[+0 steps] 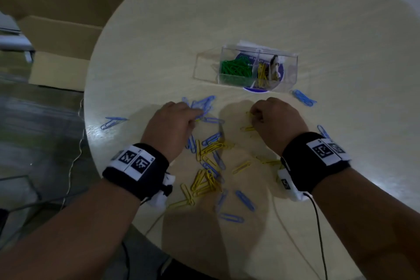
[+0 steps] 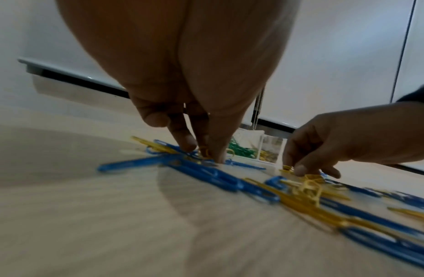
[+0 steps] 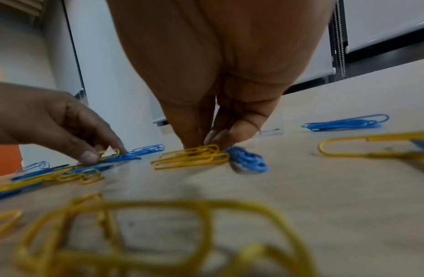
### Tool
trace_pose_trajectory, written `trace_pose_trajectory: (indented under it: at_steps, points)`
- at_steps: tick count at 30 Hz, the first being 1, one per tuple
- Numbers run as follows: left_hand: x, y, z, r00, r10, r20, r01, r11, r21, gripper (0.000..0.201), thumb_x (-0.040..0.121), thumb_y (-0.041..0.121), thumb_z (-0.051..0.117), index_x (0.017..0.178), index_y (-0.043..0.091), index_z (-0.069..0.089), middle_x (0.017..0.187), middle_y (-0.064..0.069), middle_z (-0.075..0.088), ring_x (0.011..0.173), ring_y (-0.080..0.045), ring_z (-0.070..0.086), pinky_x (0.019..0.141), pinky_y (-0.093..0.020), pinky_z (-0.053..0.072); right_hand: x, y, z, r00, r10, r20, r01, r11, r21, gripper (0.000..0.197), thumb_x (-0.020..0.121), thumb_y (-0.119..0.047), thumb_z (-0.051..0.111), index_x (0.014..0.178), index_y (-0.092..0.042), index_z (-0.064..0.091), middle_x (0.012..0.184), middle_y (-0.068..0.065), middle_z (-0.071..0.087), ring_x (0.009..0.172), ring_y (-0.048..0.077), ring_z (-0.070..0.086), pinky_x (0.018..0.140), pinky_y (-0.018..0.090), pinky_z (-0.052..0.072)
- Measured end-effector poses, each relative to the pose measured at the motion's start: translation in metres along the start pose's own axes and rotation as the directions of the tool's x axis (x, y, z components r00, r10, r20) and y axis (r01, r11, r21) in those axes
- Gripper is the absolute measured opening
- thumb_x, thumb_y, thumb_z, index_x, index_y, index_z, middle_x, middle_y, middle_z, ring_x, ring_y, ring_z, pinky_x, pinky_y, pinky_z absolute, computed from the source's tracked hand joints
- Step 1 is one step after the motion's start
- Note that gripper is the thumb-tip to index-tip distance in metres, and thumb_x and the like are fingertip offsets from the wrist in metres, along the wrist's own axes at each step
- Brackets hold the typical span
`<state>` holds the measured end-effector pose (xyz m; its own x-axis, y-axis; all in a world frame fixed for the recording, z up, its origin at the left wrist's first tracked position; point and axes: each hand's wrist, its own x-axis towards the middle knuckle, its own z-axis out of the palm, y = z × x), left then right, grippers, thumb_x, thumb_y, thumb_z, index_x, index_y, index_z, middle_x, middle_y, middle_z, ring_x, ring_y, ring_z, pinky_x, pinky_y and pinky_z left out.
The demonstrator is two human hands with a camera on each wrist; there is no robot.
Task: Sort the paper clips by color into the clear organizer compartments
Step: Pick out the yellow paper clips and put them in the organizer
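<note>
We see the clear plastic organizer box point(image 1: 259, 68) toward one o'clock on the round pale wooden table point(image 1: 250, 7), its long side running nine to three. The middle compartment holds a heap of green paper clips point(image 1: 236, 67); the compartment at its three o'clock side holds a few yellow paper clips point(image 1: 263, 74); the section at the nine o'clock end looks bare, though its clear walls make that hard to judge.

Loose blue paper clips point(image 1: 202, 103) and loose yellow paper clips point(image 1: 205, 183) lie mixed at the table's centre and toward six o'clock, their long axes pointing every way. One blue pair point(image 1: 304, 98) just off the organizer's four o'clock corner runs from ten to four; another blue pair point(image 1: 113, 120) out at nine o'clock lies nearly along the eight-to-two line.

Our left hand point(image 1: 172, 125) has its fingertips point(image 2: 189, 144) drawn together, pinching down on a yellow clip within the blue cluster. Our right hand point(image 1: 275, 118) is curled, thumb and fingers point(image 3: 220, 136) closed on a small bundle of yellow clips point(image 3: 194, 156) that lies flat, long axis roughly nine to three in the right wrist view, just beside a small blue bunch point(image 3: 248, 159).
</note>
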<state>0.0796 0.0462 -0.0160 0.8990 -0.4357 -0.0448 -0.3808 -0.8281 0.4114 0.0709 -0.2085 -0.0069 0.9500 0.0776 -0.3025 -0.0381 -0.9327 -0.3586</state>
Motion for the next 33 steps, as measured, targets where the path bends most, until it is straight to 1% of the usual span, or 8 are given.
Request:
trace_pose_trajectory:
  at_steps: [4, 7, 14, 18, 22, 25, 29, 33]
  points:
    - [-0.017, 0.008, -0.002, 1.000, -0.020, -0.023, 0.016, 0.990, -0.144, 0.020, 0.083, 0.019, 0.071, 0.102, 0.024, 0.071, 0.083, 0.006, 0.063, 0.083, -0.019, 0.057, 0.078, -0.029, 0.043, -0.002, -0.003, 0.000, 1.000, 0.013, -0.006, -0.013, 0.999, -0.032, 0.020, 0.087, -0.025, 0.056, 0.103, -0.018, 0.064, 0.098, 0.011, 0.059, 0.092, 0.034, 0.055, 0.077, 0.038, 0.047]
    - [-0.029, 0.015, 0.008, 0.997, 0.044, 0.067, -0.036, 0.993, -0.116, 0.016, 0.080, 0.022, 0.071, 0.096, 0.021, 0.071, 0.080, 0.003, 0.063, 0.082, -0.023, 0.059, 0.076, -0.031, 0.044, -0.002, -0.005, 0.000, 1.000, 0.018, -0.012, -0.018, 0.999, -0.041, 0.018, 0.087, -0.026, 0.056, 0.102, -0.018, 0.064, 0.098, 0.010, 0.059, 0.091, 0.033, 0.055, 0.076, 0.037, 0.046]
    - [-0.014, -0.008, 0.004, 0.996, -0.089, 0.008, 0.089, 0.995, -0.038, 0.020, 0.080, 0.014, 0.070, 0.098, 0.022, 0.072, 0.084, 0.000, 0.065, 0.084, -0.028, 0.058, 0.078, -0.036, 0.045, -0.006, -0.004, 0.001, 1.000, 0.017, -0.018, -0.017, 1.000, -0.018, 0.022, 0.089, -0.029, 0.054, 0.103, -0.016, 0.064, 0.099, 0.012, 0.058, 0.092, 0.034, 0.056, 0.077, 0.038, 0.046]
    - [-0.019, -0.008, -0.004, 0.980, -0.189, -0.068, 0.176, 0.971, -0.159, 0.017, 0.079, 0.017, 0.072, 0.096, 0.021, 0.073, 0.083, 0.000, 0.067, 0.082, -0.024, 0.062, 0.079, -0.033, 0.049, -0.015, -0.002, 0.000, 0.999, -0.007, 0.040, 0.009, 0.999, -0.044, 0.038, 0.083, -0.041, 0.061, 0.115, -0.019, 0.063, 0.107, 0.009, 0.055, 0.099, 0.030, 0.054, 0.084, 0.036, 0.045]
    - [-0.033, 0.017, 0.002, 0.991, -0.135, 0.004, 0.132, 0.968, -0.215, 0.017, 0.079, 0.023, 0.072, 0.096, 0.021, 0.074, 0.082, 0.002, 0.068, 0.081, -0.020, 0.063, 0.078, -0.031, 0.050, -0.021, 0.002, 0.000, 0.994, -0.074, 0.082, 0.081, 0.993, -0.089, 0.041, 0.081, -0.031, 0.065, 0.120, -0.020, 0.063, 0.112, 0.009, 0.054, 0.103, 0.032, 0.054, 0.089, 0.037, 0.044]
    - [-0.037, 0.033, 0.014, 0.995, -0.054, 0.080, 0.065, 0.989, -0.136, 0.021, 0.079, 0.023, 0.074, 0.099, 0.020, 0.074, 0.081, -0.001, 0.066, 0.083, -0.025, 0.061, 0.076, -0.033, 0.047, -0.024, 0.002, 0.002, 0.992, -0.117, 0.037, 0.120, 0.989, -0.085, 0.027, 0.085, -0.022, 0.061, 0.111, -0.020, 0.068, 0.104, 0.008, 0.058, 0.097, 0.031, 0.056, 0.085, 0.035, 0.044]
    - [-0.031, 0.032, 0.012, 0.994, -0.090, 0.067, 0.095, 0.992, -0.082, 0.011, 0.077, 0.018, 0.073, 0.088, 0.019, 0.072, 0.081, -0.002, 0.061, 0.082, -0.027, 0.060, 0.075, -0.034, 0.046, -0.026, -0.001, 0.003, 0.993, -0.100, 0.055, 0.105, 0.991, -0.084, 0.021, 0.087, -0.023, 0.055, 0.104, -0.019, 0.066, 0.099, 0.007, 0.059, 0.093, 0.029, 0.055, 0.080, 0.035, 0.044]
    - [-0.025, 0.025, 0.006, 0.990, -0.078, 0.115, 0.074, 0.997, 0.037, 0.010, 0.076, 0.024, 0.060, 0.082, 0.017, 0.066, 0.082, -0.005, 0.057, 0.081, -0.031, 0.059, 0.069, -0.039, 0.050, -0.026, -0.007, 0.003, 0.994, -0.068, 0.091, 0.079, 0.989, -0.122, 0.020, 0.086, -0.025, 0.054, 0.100, -0.012, 0.063, 0.097, 0.012, 0.058, 0.091, 0.033, 0.055, 0.075, 0.038, 0.048]
